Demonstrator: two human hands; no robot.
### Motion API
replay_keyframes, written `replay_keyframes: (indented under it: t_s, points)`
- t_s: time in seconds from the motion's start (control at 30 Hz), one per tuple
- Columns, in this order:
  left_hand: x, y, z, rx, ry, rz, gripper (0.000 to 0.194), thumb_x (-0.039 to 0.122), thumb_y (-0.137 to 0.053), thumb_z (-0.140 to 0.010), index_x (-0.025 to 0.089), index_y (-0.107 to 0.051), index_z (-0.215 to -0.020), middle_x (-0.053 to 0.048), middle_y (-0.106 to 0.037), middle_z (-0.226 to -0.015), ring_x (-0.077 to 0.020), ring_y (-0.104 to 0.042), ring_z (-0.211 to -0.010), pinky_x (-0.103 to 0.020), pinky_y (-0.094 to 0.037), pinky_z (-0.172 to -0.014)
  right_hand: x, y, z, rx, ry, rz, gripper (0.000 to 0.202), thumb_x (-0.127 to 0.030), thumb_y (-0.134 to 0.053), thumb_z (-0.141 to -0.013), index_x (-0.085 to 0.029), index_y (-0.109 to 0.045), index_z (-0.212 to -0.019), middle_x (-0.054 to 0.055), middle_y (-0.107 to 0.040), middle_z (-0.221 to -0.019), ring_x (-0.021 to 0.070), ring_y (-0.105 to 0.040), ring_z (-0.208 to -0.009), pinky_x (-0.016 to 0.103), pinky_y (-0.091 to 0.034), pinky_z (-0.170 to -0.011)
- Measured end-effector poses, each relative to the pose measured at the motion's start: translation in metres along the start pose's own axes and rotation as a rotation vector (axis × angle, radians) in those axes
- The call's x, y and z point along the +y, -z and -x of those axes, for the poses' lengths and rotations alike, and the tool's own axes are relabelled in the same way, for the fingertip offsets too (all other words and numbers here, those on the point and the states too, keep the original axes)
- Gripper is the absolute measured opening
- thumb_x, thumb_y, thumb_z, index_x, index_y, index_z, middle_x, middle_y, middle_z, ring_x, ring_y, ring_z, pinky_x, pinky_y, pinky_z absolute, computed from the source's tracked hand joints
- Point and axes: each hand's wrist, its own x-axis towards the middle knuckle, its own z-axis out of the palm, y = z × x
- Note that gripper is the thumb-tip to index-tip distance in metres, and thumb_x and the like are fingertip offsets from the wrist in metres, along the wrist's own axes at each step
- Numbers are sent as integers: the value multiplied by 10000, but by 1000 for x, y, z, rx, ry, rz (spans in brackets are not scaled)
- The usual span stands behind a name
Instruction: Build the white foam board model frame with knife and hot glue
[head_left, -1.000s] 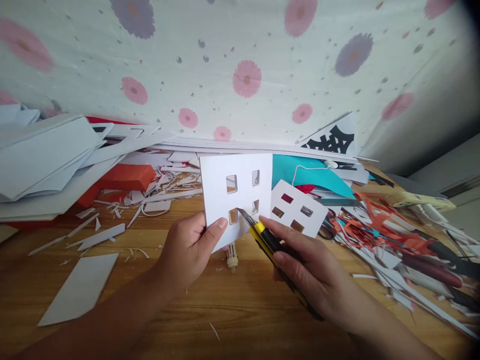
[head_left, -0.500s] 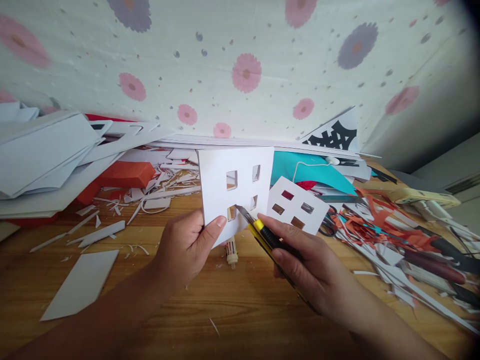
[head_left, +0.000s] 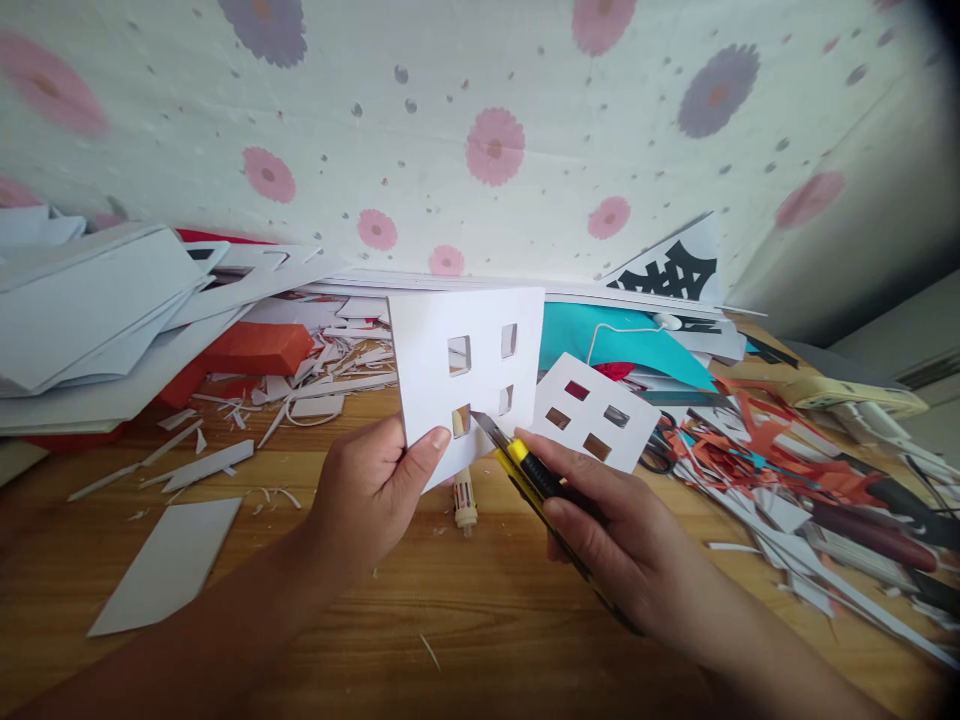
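A white board [head_left: 484, 375] with several rectangular holes stands upright in my left hand [head_left: 379, 485]. The thumb presses its front face at the lower left, and the other fingers are hidden behind it. My right hand [head_left: 619, 525] is wrapped round a black and yellow utility knife [head_left: 538, 475]. The knife's blade points up and left, its tip beside the board's lower left hole. Behind to the right lies a second white board [head_left: 598, 410] with similar holes. A multicolour pen [head_left: 465, 502] rests on the wooden table [head_left: 360, 640] below the held board.
White sheets [head_left: 90, 310] and a red block [head_left: 259, 348] are piled at the left. Paper scraps [head_left: 787, 440], scissors [head_left: 658, 447] and a dark red-handled tool [head_left: 874, 535] crowd the right. A flat white piece [head_left: 169, 565] lies at front left. Turquoise sheets [head_left: 637, 350] are behind.
The held board has shifted slightly left and turned a little. The knife tip is now just right of the lower left hole; my right hand has barely moved.
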Motion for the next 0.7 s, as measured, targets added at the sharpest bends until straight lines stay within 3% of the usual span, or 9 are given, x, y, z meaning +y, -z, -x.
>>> replay_keyframes:
  t_s: [0.2,0.47,0.63,0.7]
  points:
    - [-2,0,0,-20,57,-21,321,367,-491,-866,179,-600,-630,-4,-639,-576,-144,-569,-542,-248,-428,-510,-1,-3,-2,10,-5,-46,482,-286,-427,-991,-234,-416,-1470,55,-693,-858,186,-671,-813,361,-537,-840]
    - [0,-1,3,-20,132,20,316,396,-484,-856,187,-591,-645,-7,-640,-584,-170,-614,-586,-267,-464,-543,0,-6,-2,37,29,-51,482,-281,-429,-993,-237,-409,-1473,73,-701,-938,207,-678,-932,398,-535,-902]
    - [2,0,2,-2,178,87,293,390,-501,-866,186,-629,-699,-11,-692,-609,-175,-641,-585,-267,-484,-547,3,-9,-2,41,62,-74,482,-266,-451,-986,-289,-415,-1467,95,-654,-1207,238,-568,-1219,434,-463,-1037]
    - [3,1,1,16,182,95,286,374,-507,-870,186,-645,-705,-11,-712,-622,-167,-638,-569,-263,-484,-540,3,-10,-3,27,64,-75,495,-257,-458,-982,-295,-409,-1473,95,-625,-1275,239,-564,-1222,425,-468,-1033]
